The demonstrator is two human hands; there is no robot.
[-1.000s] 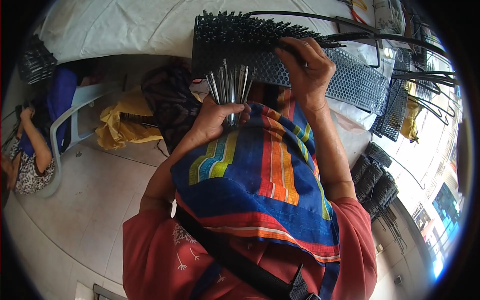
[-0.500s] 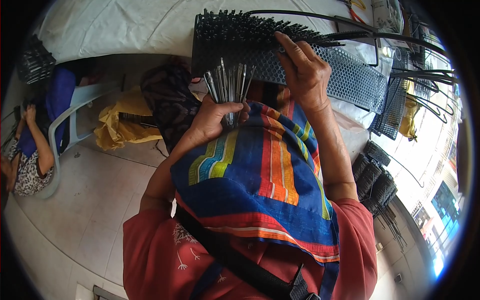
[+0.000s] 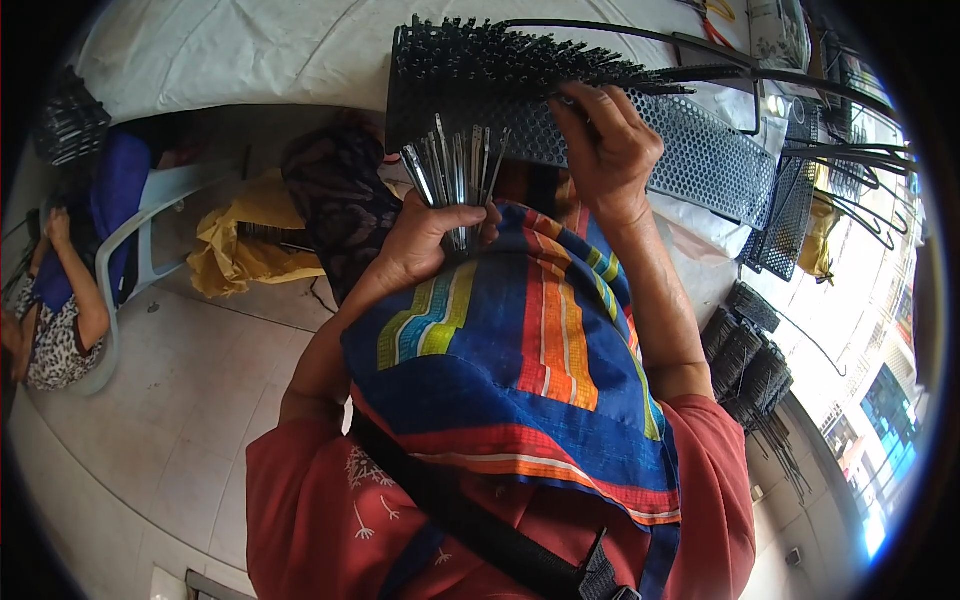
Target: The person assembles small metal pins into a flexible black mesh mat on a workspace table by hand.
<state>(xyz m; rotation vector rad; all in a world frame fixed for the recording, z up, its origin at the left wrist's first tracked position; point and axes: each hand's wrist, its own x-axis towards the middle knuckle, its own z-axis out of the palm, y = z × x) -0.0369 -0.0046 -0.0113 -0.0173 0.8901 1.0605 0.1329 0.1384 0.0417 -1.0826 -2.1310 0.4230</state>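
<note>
My left hand (image 3: 425, 240) is closed around a bundle of thin, shiny metal strips (image 3: 452, 180), which fan out upward above the cloth on my lap. Ahead lies a black perforated metal tray (image 3: 715, 180), packed with many thin black rods (image 3: 500, 60), their ends bristling toward the upper left. My right hand (image 3: 615, 145) is over the tray's near side at the edge of the rods, thumb and fingertips pinched together. Whatever may be between those fingertips is too small to make out.
A striped blue cloth (image 3: 500, 350) covers my lap. Long black hooked rods (image 3: 850, 155) stick out at the right, above stacked dark metal parts (image 3: 745, 350). On the left, a person (image 3: 70, 310) sits in a pale plastic chair (image 3: 125, 235) near a yellow sack (image 3: 225, 240). White sheeting (image 3: 250, 50) covers the far surface.
My right hand has drawn slightly back from the rods, its index finger curling down from a stretched position toward the thumb. My left hand keeps its bundle nearly still.
</note>
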